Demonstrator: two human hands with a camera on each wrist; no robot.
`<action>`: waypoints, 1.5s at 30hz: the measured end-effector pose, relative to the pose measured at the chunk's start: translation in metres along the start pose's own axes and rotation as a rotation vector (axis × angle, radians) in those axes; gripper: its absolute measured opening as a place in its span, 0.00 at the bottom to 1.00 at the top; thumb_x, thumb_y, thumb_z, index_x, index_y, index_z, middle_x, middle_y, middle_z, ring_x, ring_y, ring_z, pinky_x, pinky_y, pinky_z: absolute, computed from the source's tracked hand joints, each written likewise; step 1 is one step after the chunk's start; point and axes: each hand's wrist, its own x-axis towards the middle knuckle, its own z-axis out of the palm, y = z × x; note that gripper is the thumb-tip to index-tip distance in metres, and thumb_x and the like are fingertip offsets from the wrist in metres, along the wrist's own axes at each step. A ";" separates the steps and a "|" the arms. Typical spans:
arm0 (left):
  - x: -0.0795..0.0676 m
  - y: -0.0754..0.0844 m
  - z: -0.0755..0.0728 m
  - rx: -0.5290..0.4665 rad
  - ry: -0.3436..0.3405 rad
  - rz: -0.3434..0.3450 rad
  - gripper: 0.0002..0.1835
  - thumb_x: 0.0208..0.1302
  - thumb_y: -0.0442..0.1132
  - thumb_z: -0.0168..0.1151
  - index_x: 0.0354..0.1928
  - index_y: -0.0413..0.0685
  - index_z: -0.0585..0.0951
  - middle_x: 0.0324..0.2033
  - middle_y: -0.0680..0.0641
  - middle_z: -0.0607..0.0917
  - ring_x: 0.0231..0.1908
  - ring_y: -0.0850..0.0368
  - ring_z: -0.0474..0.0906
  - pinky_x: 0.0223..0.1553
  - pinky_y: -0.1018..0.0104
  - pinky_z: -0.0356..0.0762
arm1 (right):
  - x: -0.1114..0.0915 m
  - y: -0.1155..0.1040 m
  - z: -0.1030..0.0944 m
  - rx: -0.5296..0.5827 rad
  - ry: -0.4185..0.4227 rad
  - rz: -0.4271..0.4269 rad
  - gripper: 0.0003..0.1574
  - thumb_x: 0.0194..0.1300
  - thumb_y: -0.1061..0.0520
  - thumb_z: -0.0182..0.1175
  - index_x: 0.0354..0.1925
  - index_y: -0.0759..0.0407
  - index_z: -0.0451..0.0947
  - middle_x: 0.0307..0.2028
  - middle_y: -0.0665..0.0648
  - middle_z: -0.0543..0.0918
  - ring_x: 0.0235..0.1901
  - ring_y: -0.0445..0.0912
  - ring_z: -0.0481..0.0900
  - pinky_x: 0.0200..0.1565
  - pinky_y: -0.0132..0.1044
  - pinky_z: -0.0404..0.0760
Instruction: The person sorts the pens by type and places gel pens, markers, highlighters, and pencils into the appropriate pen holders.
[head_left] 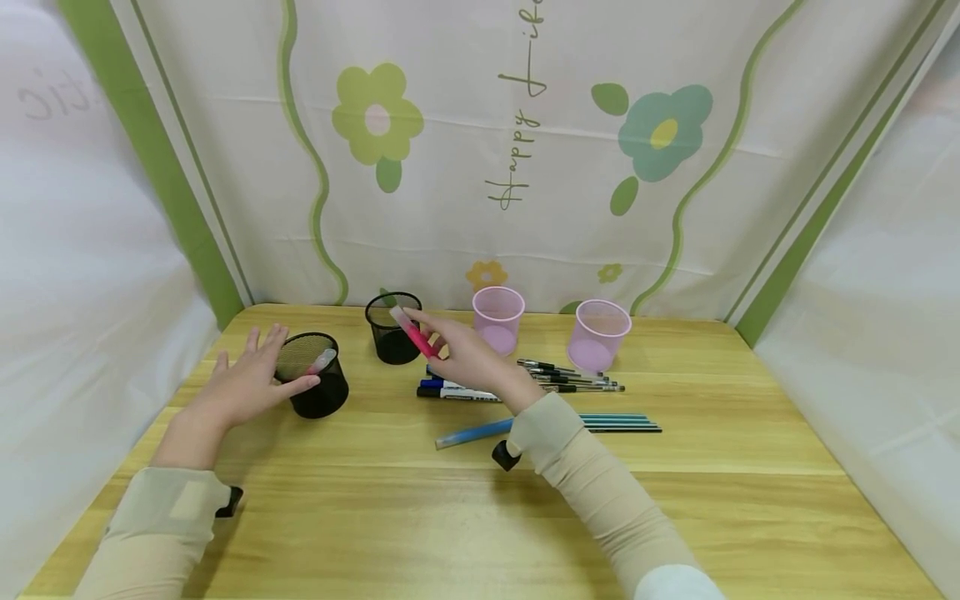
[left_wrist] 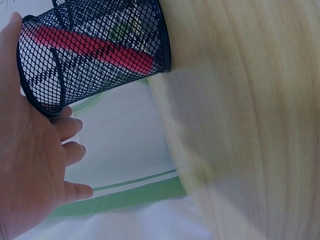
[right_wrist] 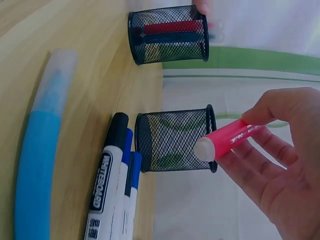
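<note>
My left hand (head_left: 243, 379) rests at the rim of the left black mesh pen cup (head_left: 321, 398), fingers spread and thumb across its front. Inside that cup, the right wrist view shows a red marker (right_wrist: 172, 27) and a dark blue marker (right_wrist: 172, 38), with translucent caps above the rim. My right hand (head_left: 472, 358) pinches a pink marker (head_left: 417, 337) between thumb and fingers. The marker is tilted, its translucent end close to the rim of the second black mesh pen cup (right_wrist: 172, 142). No pen shows inside this second cup.
Two pink mesh cups (head_left: 592, 352) stand at the back right. Whiteboard markers (head_left: 457, 393) and several black pens (head_left: 570, 379) lie before them. Nearer are a thick blue marker (head_left: 474, 434) and thin teal sticks (head_left: 618, 422). A printed curtain (head_left: 450, 225) rises behind the table.
</note>
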 end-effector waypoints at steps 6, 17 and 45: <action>0.001 -0.001 0.001 -0.003 0.002 0.005 0.61 0.69 0.71 0.55 0.81 0.35 0.37 0.78 0.29 0.37 0.75 0.28 0.23 0.62 0.18 0.23 | 0.007 -0.004 0.006 0.102 0.073 0.006 0.49 0.67 0.73 0.60 0.80 0.54 0.56 0.53 0.63 0.76 0.45 0.54 0.80 0.37 0.33 0.84; 0.002 -0.003 0.002 -0.008 0.008 0.010 0.62 0.68 0.72 0.54 0.80 0.35 0.36 0.78 0.29 0.36 0.75 0.28 0.24 0.62 0.19 0.21 | 0.016 -0.009 0.021 0.323 0.266 0.090 0.36 0.71 0.68 0.60 0.74 0.63 0.65 0.57 0.64 0.75 0.51 0.54 0.80 0.45 0.36 0.84; 0.006 -0.011 0.008 -0.004 0.029 0.028 0.61 0.69 0.72 0.54 0.80 0.35 0.36 0.78 0.28 0.36 0.75 0.26 0.25 0.60 0.17 0.23 | 0.059 -0.037 0.077 0.711 0.591 0.037 0.16 0.72 0.66 0.62 0.56 0.68 0.75 0.52 0.62 0.82 0.47 0.54 0.86 0.46 0.34 0.85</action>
